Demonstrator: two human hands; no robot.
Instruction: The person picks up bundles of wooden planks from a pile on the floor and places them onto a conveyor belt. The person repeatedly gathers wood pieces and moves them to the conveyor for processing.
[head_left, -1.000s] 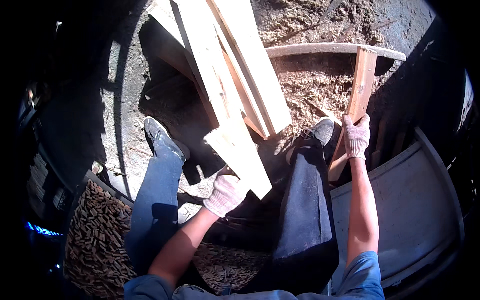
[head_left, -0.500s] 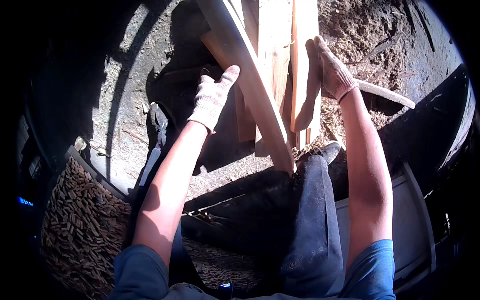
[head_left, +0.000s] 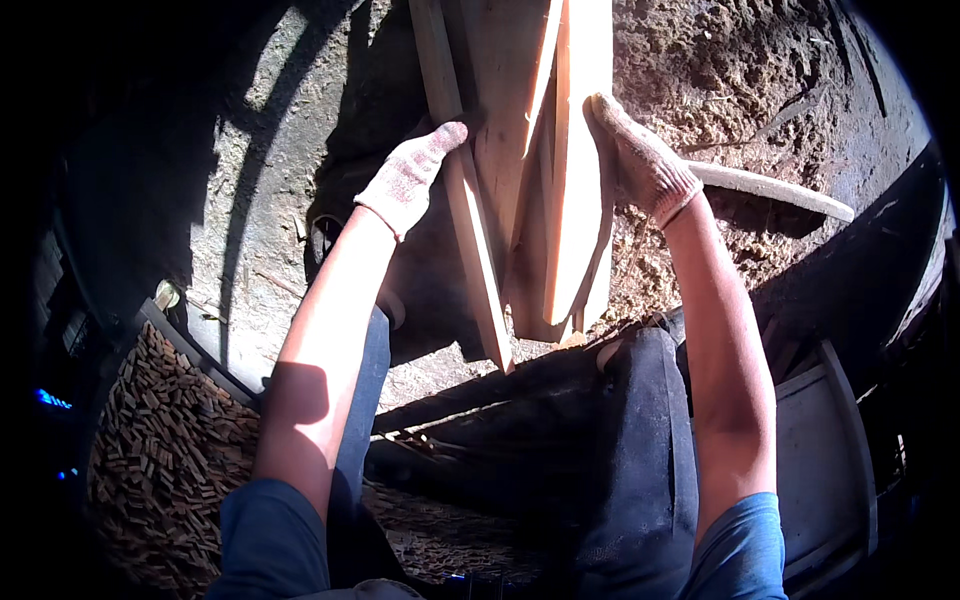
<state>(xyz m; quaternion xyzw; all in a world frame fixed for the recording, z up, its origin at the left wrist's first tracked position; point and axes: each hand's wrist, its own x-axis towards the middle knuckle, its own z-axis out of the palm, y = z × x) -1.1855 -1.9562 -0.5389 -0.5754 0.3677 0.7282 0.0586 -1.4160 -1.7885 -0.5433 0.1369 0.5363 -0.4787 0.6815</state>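
Several long, pale wooden planks (head_left: 505, 85) lie bunched between my two gloved hands, slanting at different angles. My left hand (head_left: 412, 178), in a whitish knit work glove, grips the bunch from the left; its thumb lies over the narrow leftmost plank (head_left: 468, 215) and its fingers are hidden beneath or behind. On the other side my right hand (head_left: 648, 165), in a similar dirty glove, clasps the edge of the sunlit right plank (head_left: 583, 120), its fingers partly hidden in glare and shadow. The planks' near ends point toward my legs.
Wood shavings and dirt (head_left: 720, 75) cover the ground at the right, where a curved wood strip (head_left: 775, 187) lies. At lower left is a large heap of small wood pieces (head_left: 165, 450) behind a dark rim. My trousered leg (head_left: 645, 430) stands close below the planks. A pale panel (head_left: 820, 440) is at lower right.
The leftmost plank has swung more upright, its near end shifting left. The planks have come nearer to me and my right hand has moved left. My left hand has closed around the bunch's left side.
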